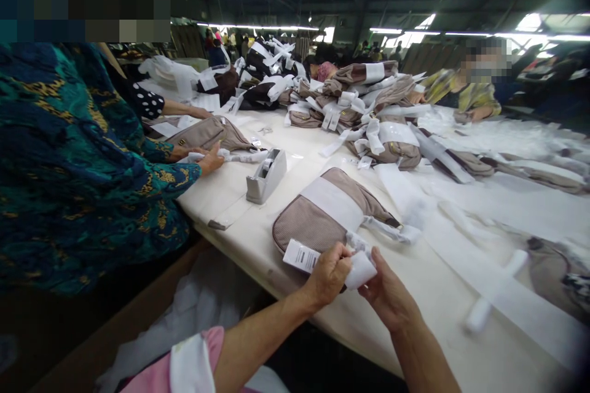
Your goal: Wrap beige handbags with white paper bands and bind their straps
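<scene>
- Both hands, left hand (328, 275) and right hand (388, 295), pinched a soft white paper wad (360, 269).
- Beige woven bag (322, 212), paper-banded, lay flat on the smooth worktop (442, 313).
- Grey tape dispenser (266, 175) stood nearby.

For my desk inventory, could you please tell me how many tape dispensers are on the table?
1: a grey plastic tape dispenser stands on the white table, left of centre; the piled bags could hide others.

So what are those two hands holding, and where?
Both hands, left and right, pinch a white paper wrap between fingertips at the near edge of the beige bag, beside its tag.
</scene>
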`<state>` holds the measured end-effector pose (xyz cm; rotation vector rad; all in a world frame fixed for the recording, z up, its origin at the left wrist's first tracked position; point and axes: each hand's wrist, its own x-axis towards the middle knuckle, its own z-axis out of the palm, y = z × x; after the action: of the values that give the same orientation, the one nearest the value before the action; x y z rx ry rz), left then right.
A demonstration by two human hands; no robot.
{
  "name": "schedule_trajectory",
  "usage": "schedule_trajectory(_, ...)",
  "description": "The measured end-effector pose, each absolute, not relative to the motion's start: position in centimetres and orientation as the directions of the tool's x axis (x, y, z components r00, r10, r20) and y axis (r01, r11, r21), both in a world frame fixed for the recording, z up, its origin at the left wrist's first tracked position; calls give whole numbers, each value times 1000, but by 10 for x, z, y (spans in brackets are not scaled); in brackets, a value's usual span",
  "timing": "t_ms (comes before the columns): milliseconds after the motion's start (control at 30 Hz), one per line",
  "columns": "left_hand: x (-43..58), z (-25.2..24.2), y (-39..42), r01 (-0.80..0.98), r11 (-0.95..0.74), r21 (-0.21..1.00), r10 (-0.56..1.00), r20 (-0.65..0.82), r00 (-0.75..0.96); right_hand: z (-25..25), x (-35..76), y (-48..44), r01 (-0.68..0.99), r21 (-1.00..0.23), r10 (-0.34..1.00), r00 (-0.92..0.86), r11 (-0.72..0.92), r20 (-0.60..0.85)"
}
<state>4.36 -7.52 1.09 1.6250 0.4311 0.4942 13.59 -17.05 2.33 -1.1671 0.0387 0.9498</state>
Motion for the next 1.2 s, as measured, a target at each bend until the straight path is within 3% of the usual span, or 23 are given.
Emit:
schedule_trajectory(67, 43, 13, -74, -3, -154, 988, 510, 82, 856, 25, 145, -164, -673, -736, 606, 615, 71, -504)
schedule_trajectory(367, 32, 28, -56, -66, -387, 920, 301, 194, 934, 33, 159, -139, -515, -804, 522, 793, 297, -316)
schedule_trajectory(433, 32, 27, -54, -61, -274, 960, 278, 140, 950, 29, 161, -135, -506, -807, 507, 803, 306, -311)
schedule_trajectory(500, 35, 23, -53, -50, -33, 998, 265, 57, 963, 25, 166, -134, -496, -816, 496, 811, 297, -312)
schedule_trajectory(600, 43, 17, -53, -45, 274, 961, 233, -21, 972, 24, 173, -140, -473, -850, 487, 813, 232, -319)
schedule_trajectory(767, 55, 14, -54, -75, 323, 943, 248, -8, 969, 33, 169, -173, -347, -928, 363, 889, 137, -279)
schedule_trajectory(900, 56, 19, -58, -84, 309, 947, 243, 7, 970, 33, 145, -188, -327, -943, 515, 821, 65, -249)
schedule_trajectory(967, 53, 25, -58, -78, 191, 979, 223, 34, 974, 29, 136, -185, -304, -951, 558, 800, 63, -219)
schedule_trajectory(1033, 48, 30, -56, -65, -123, 990, 198, 89, 976, 23, 132, -180, -291, -951, 535, 822, 100, -196)
schedule_trajectory(1100, 44, 34, -53, -49, -456, 889, 166, 138, 976, 17, 131, -176, -290, -948, 515, 837, 134, -184)
schedule_trajectory(1200, 42, 32, -50, -48, -617, 785, 180, 200, 963, 9, 132, -173, -281, -946, 507, 846, 160, -165)
